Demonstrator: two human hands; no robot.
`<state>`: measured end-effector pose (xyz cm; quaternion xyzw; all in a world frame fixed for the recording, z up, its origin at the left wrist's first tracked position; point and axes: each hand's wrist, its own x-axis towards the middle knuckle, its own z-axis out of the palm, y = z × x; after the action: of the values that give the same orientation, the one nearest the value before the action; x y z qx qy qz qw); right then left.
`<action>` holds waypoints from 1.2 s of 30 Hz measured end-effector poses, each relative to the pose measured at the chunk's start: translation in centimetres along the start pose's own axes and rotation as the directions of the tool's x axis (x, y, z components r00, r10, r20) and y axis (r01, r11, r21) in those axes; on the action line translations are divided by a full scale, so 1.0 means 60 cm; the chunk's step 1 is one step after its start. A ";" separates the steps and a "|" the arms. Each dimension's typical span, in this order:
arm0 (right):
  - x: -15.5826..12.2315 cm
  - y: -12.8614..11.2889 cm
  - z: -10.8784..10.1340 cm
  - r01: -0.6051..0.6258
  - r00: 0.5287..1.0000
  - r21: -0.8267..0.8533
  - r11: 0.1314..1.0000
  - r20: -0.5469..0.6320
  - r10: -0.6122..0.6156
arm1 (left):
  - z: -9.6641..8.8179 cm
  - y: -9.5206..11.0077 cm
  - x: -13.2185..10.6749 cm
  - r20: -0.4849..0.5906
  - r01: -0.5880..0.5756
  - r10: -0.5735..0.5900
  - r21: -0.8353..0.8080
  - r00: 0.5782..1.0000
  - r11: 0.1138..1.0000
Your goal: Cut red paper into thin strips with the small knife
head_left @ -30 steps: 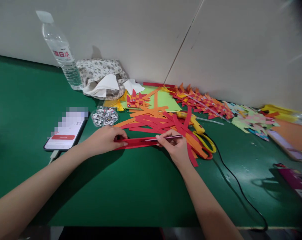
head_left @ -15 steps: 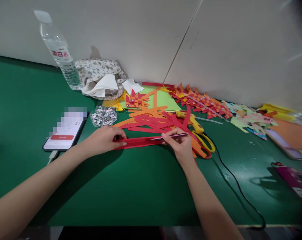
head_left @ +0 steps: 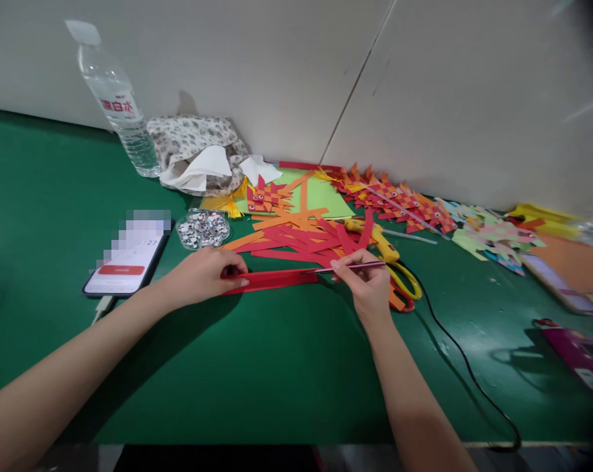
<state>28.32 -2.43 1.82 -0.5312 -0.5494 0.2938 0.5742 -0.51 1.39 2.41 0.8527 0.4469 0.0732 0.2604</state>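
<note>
A folded red paper strip lies across the green table before me. My left hand pinches its left end between thumb and fingers. In my right hand is a slim, pen-like tool, pinched and pointing left. Its thin tip is at the strip's right end; whether it touches the paper I cannot tell. Just behind lies a loose pile of red and orange paper strips. Yellow-handled scissors and a yellow glue gun are to the right of the pile.
A phone, a water bottle, a patterned tissue pouch and a bag of googly eyes stand or lie at left. Woven paper fish are heaped along the wall. A black cable runs down the right side.
My right hand has slid a little to the right with the tool, its tip now near the strip's right end. My left hand stays on the strip.
</note>
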 end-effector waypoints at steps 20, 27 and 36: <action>-0.020 -0.010 0.035 -0.106 0.968 -0.034 0.994 0.226 0.111 | -0.004 0.006 -0.001 0.020 0.008 -0.008 0.013 1.000 1.000; -0.015 -0.002 0.028 -0.136 0.976 0.002 0.991 0.171 0.133 | 0.000 0.002 0.000 0.009 0.006 -0.006 0.007 1.000 1.000; -0.008 -0.004 0.012 -0.083 0.989 -0.018 0.996 0.121 0.084 | -0.002 0.004 -0.001 0.009 0.003 -0.003 0.008 1.000 1.000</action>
<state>27.47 -2.69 1.77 -0.5385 -0.5626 0.3460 0.5233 -0.44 1.28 2.65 0.8535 0.4470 0.0671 0.2594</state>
